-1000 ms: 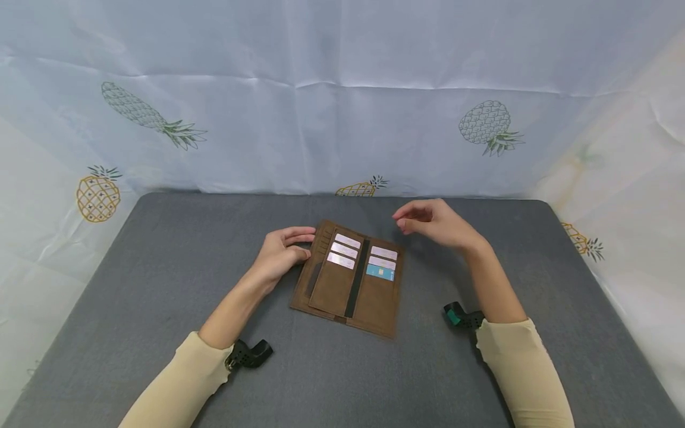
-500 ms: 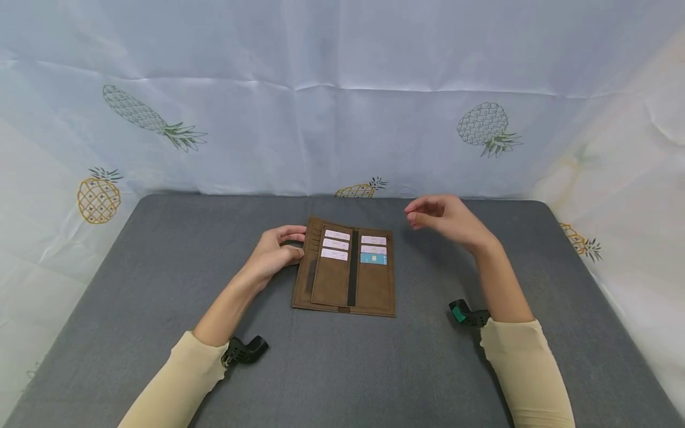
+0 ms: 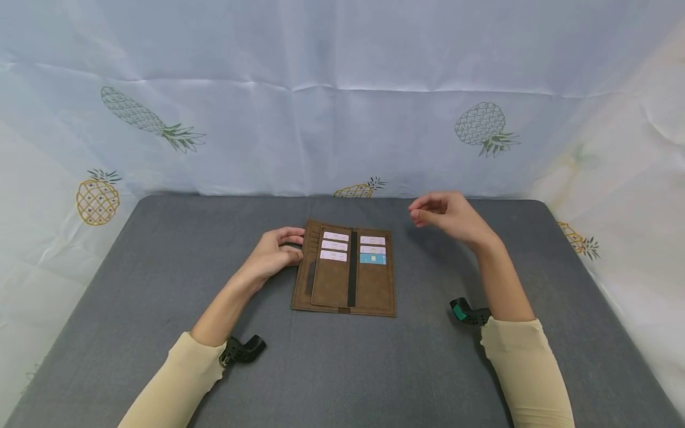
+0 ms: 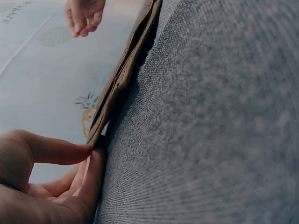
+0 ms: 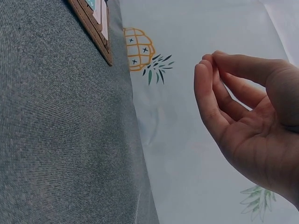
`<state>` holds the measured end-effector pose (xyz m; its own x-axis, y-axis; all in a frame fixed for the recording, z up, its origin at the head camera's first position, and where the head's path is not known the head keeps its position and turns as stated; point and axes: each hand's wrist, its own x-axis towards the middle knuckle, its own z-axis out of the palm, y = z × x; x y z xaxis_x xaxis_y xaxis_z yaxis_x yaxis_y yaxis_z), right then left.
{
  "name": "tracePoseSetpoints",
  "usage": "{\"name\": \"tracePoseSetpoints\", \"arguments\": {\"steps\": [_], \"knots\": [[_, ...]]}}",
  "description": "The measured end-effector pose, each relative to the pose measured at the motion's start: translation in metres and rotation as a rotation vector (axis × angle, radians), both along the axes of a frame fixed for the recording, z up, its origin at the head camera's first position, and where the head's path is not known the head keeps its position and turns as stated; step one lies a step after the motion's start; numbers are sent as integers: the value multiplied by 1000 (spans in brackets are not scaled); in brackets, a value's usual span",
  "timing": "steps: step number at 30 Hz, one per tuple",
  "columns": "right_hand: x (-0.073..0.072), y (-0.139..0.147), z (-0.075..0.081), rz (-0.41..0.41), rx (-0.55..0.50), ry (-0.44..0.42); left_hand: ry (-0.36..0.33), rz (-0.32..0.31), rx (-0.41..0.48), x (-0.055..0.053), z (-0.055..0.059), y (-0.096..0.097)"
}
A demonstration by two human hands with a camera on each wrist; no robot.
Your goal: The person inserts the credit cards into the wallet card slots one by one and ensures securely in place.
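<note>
A brown wallet (image 3: 330,285) lies spread open on the table, with a dark strip down its middle. Pale cards (image 3: 334,245) fill slots on both halves, and a blue card (image 3: 373,259) sits lowest on the right half. My left hand (image 3: 273,252) pinches the wallet's left edge; in the left wrist view its thumb is above and fingers beneath the edge (image 4: 122,77). Right of the wallet, my right hand (image 3: 452,219) hovers above the table, fingers loosely curled and thumb near the fingertips. The right wrist view shows nothing in that hand (image 5: 247,107).
The grey table (image 3: 342,374) extends around the wallet on all sides. A pineapple-print cloth (image 3: 342,137) hangs behind it and at both sides. Black wrist mounts (image 3: 243,349) sit at both cuffs.
The wallet has turned from a slant to nearly square, and its near right corner has shifted away from me. My right hand has drifted right and slightly farther off, still holding nothing.
</note>
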<state>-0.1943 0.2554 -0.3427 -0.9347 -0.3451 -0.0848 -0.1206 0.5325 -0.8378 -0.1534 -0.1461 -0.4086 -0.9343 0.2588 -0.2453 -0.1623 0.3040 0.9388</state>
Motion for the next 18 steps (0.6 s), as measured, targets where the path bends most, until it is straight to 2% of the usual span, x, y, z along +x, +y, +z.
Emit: {"name": "tracePoseSetpoints", "arguments": {"steps": [10,14,16,18], "knots": [[-2,0,-3,12,-1,16,-3,-21,-8,-2,2,1],[-2,-2,-6,11,-7,40,0,-39,-42,-3,2,-1],[-2,-3,-8,0,5,80,40,-58,-102,-2,3,-3],[-1,-5,-11,-23,33,156,128,-80,-196,-1,7,-4]]}}
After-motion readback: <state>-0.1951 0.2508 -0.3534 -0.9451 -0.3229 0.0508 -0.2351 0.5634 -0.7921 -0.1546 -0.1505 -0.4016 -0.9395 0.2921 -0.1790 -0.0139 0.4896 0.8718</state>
